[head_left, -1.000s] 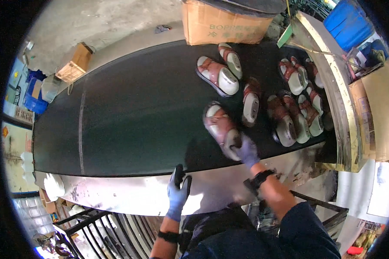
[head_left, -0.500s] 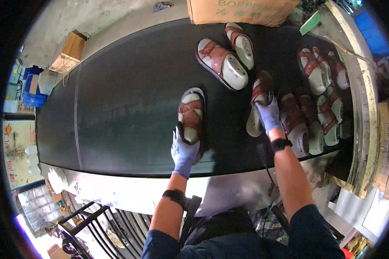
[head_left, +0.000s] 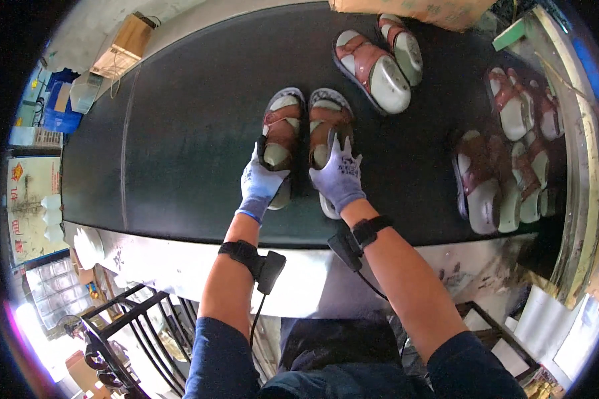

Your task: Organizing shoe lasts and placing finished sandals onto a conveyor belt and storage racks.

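Observation:
Two brown strapped sandals on pale lasts lie side by side on a black conveyor belt point(head_left: 186, 153), toes pointing away from me. My left hand point(head_left: 263, 179), in a pale purple-grey glove, grips the left sandal point(head_left: 283, 123) around its heel half. The gloved right hand point(head_left: 339, 174) holds the right sandal point(head_left: 330, 113) in the same way, its fingers partly spread over the last. A narrow gap separates the two sandals. The undersides of both, and some fingertips, are hidden.
Beyond them lies another sandal pair point(head_left: 373, 70), near a cardboard box point(head_left: 419, 10). Several more lasted sandals point(head_left: 479, 183) crowd the belt's right side, beside a pale frame point(head_left: 582, 166). A metal ledge point(head_left: 299, 279) edges the belt nearest me. A wooden box point(head_left: 123, 45) stands far left.
My right hand has brought its sandal leftward from beside the right-hand group to alongside the left one. The left sandal has stayed in my left hand. The view has shifted.

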Demonstrator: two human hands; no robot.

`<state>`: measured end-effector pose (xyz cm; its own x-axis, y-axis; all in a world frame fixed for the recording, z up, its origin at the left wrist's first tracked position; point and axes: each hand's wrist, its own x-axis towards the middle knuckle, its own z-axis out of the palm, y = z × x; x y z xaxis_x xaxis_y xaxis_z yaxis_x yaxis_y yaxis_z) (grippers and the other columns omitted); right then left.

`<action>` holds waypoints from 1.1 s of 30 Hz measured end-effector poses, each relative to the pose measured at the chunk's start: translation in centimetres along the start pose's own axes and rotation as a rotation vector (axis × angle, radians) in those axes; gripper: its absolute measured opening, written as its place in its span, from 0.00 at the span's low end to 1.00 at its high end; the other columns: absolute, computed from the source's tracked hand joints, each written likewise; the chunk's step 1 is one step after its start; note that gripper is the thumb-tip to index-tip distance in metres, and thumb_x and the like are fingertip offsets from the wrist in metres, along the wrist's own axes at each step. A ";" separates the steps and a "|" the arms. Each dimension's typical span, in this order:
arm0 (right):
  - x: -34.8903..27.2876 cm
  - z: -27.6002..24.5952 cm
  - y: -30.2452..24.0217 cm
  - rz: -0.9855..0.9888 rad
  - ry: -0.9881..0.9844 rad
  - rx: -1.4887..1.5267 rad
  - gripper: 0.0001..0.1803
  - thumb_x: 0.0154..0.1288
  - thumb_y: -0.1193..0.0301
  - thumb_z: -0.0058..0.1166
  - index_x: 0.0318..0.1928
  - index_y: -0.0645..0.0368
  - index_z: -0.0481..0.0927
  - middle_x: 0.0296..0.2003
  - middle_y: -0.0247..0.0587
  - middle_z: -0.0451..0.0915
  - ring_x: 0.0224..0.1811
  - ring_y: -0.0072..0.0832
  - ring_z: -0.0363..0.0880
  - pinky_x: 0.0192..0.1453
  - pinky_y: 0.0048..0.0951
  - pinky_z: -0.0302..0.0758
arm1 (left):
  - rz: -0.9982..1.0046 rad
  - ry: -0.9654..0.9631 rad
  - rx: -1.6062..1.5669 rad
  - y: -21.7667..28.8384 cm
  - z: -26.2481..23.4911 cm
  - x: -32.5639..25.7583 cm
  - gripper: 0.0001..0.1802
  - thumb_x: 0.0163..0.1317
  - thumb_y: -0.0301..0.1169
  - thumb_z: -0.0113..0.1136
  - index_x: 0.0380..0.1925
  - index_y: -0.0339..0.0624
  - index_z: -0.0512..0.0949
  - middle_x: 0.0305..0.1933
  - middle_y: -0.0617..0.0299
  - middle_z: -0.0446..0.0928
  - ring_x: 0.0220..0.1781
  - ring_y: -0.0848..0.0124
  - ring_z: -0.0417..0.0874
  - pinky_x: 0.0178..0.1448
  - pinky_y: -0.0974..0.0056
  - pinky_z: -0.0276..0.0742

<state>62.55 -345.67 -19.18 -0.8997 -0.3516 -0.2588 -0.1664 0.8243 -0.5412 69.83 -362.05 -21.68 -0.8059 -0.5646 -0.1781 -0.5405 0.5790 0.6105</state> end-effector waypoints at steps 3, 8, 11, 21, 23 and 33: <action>-4.8 1.8 2.4 -0.084 0.122 0.114 0.51 0.48 0.62 0.63 0.68 0.62 0.47 0.66 0.61 0.52 0.69 0.51 0.52 0.69 0.60 0.47 | 0.039 0.015 -0.013 0.6 0.3 -6.1 0.48 0.39 0.37 0.69 0.64 0.50 0.58 0.48 0.45 0.77 0.49 0.47 0.77 0.52 0.52 0.74; -21.5 8.8 4.6 0.056 0.166 0.435 0.50 0.49 0.64 0.65 0.67 0.65 0.50 0.63 0.59 0.60 0.64 0.56 0.59 0.66 0.50 0.59 | -0.089 -0.181 -0.359 -6.3 -0.5 -21.8 0.53 0.42 0.39 0.69 0.68 0.47 0.51 0.57 0.44 0.71 0.55 0.53 0.76 0.53 0.55 0.74; -28.8 8.9 4.9 0.214 -0.055 1.000 0.41 0.47 0.68 0.66 0.60 0.68 0.63 0.53 0.52 0.73 0.54 0.40 0.73 0.57 0.36 0.72 | -0.105 -0.434 -0.896 -15.9 -0.6 -27.6 0.48 0.50 0.25 0.65 0.69 0.50 0.49 0.59 0.47 0.69 0.55 0.58 0.76 0.54 0.60 0.76; -49.7 5.5 6.1 0.390 0.475 1.569 0.33 0.58 0.71 0.57 0.63 0.65 0.62 0.55 0.44 0.73 0.57 0.34 0.70 0.61 0.33 0.68 | 0.311 -1.038 -0.706 -10.1 -5.6 -30.4 0.49 0.40 0.30 0.73 0.64 0.39 0.58 0.60 0.53 0.68 0.59 0.58 0.71 0.60 0.56 0.72; -54.8 0.6 3.4 0.413 0.484 1.550 0.41 0.55 0.74 0.59 0.67 0.61 0.53 0.55 0.42 0.73 0.58 0.32 0.70 0.62 0.34 0.67 | 0.558 -1.067 -0.715 -6.1 -6.2 -32.7 0.50 0.40 0.28 0.72 0.64 0.39 0.56 0.59 0.54 0.67 0.58 0.54 0.71 0.59 0.54 0.74; -92.0 2.7 -6.5 0.348 1.914 1.190 0.38 0.48 0.73 0.63 0.61 0.63 0.63 0.53 0.41 0.73 0.54 0.31 0.72 0.60 0.35 0.69 | 0.984 -1.899 -0.689 11.7 -12.9 -68.3 0.53 0.29 0.39 0.81 0.58 0.30 0.64 0.57 0.48 0.71 0.60 0.63 0.71 0.64 0.58 0.65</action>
<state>147.48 -319.88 6.01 -0.1617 0.9868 0.0022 -0.3867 -0.0613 -0.9201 121.67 -324.27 7.60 -0.1372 0.9681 0.2098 -0.1503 -0.2297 0.9616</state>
